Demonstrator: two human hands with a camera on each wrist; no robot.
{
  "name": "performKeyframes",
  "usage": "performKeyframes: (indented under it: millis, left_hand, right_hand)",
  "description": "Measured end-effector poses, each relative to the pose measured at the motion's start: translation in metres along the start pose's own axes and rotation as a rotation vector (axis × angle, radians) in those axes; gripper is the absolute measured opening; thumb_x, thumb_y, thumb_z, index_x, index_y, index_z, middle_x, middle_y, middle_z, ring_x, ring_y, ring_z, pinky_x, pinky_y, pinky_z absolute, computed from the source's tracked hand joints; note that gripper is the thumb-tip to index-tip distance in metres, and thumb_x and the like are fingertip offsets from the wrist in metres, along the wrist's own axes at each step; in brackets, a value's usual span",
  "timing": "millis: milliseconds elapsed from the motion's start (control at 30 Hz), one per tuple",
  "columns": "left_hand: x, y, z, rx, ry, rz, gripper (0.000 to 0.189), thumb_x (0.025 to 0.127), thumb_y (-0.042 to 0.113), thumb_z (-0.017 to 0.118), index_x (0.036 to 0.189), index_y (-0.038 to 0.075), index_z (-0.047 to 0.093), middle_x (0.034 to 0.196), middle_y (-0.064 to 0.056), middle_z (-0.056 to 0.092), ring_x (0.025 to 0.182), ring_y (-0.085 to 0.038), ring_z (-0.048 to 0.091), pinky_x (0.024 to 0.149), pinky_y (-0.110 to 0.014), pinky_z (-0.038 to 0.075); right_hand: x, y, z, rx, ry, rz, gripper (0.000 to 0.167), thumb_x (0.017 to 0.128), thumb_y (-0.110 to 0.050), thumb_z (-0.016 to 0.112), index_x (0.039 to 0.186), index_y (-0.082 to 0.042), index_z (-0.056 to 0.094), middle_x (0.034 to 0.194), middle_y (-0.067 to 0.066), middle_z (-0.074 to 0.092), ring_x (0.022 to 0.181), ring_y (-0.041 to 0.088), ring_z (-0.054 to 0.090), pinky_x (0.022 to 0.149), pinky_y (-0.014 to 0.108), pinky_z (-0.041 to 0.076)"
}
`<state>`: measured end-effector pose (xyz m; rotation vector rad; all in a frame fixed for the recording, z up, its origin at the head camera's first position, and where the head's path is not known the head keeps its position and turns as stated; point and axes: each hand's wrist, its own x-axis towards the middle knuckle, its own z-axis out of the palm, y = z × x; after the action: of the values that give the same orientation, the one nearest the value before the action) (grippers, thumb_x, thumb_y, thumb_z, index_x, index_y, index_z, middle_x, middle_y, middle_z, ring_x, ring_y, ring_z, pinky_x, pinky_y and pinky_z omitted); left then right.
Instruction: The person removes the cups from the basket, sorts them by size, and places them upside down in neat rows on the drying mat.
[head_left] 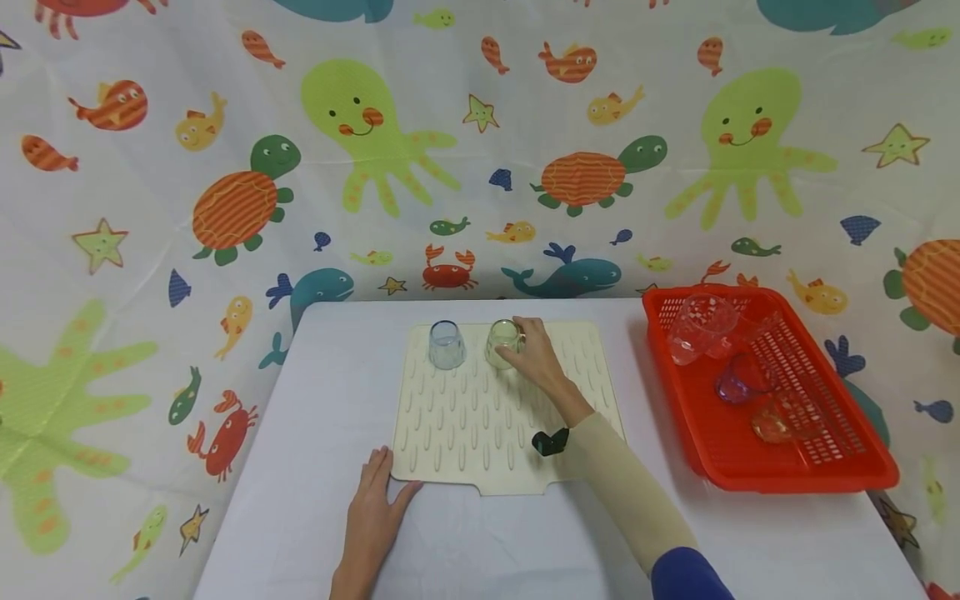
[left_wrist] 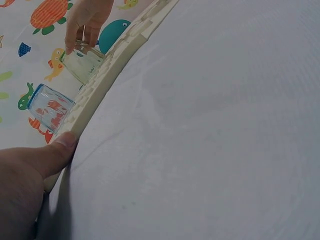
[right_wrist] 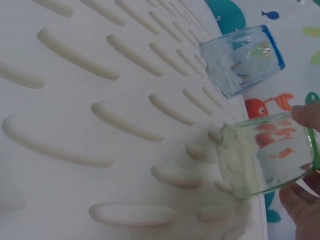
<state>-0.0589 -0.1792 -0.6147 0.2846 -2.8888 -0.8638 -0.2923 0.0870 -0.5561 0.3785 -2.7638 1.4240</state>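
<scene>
Standing upright at the back of the cream ridged drying mat [head_left: 465, 425] is a clear glass with a blue rim [head_left: 447, 347]. To its right, my right hand [head_left: 534, 352] holds a pale green glass [right_wrist: 265, 155] near its rim, thumb on one side and fingers on the other. The green glass is upright, its base right at the mat's ridges in the right wrist view. My left hand [head_left: 372, 510] is at the mat's front left corner, fingers stretched along the side and thumb [left_wrist: 64, 142] against the front edge.
At the right of the white-covered table [head_left: 322, 392] stands a red plastic basket [head_left: 678, 417]. Inside are several clear and tinted glasses, among them a purple one [head_left: 738, 383] and an amber one [head_left: 771, 423]. A curtain printed with sea animals [head_left: 465, 75] hangs behind the table.
</scene>
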Motion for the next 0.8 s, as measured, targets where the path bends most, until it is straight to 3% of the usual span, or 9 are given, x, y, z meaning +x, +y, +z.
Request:
performKeyframes:
  millis: [200, 467, 800]
  left_hand:
    - [0.0, -0.001, 0.001, -0.004, -0.002, -0.001, 0.083, 0.085, 0.04, 0.079, 0.148, -0.002, 0.043, 0.157, -0.018, 0.041, 0.149, -0.036, 0.034, 0.125, -0.051, 0.032]
    - [0.0, -0.001, 0.002, 0.002, 0.027, 0.023, 0.083, 0.084, 0.039, 0.08, 0.147, -0.002, 0.045, 0.155, -0.019, 0.043, 0.148, -0.037, 0.037, 0.124, -0.051, 0.033]
    - [0.0, -0.002, 0.003, -0.005, 0.053, 0.031, 0.083, 0.082, 0.037, 0.082, 0.146, -0.003, 0.046, 0.154, -0.019, 0.045, 0.147, -0.037, 0.038, 0.122, -0.052, 0.035]
  right_hand:
    - [-0.002, -0.003, -0.004, -0.041, 0.005, -0.027, 0.07, 0.092, -0.031, 0.073, 0.146, 0.002, 0.043, 0.141, 0.021, 0.044, 0.126, 0.034, 0.052, 0.108, 0.049, 0.052]
    - [-0.002, -0.01, -0.018, -0.015, 0.034, -0.065, 0.06, 0.101, -0.034, 0.061, 0.146, 0.002, 0.045, 0.14, 0.021, 0.045, 0.129, 0.035, 0.05, 0.112, 0.05, 0.05]
    - [-0.003, -0.019, -0.039, -0.037, 0.075, -0.133, 0.049, 0.104, -0.026, 0.056, 0.142, 0.005, 0.048, 0.138, 0.023, 0.049, 0.127, 0.037, 0.052, 0.112, 0.049, 0.051]
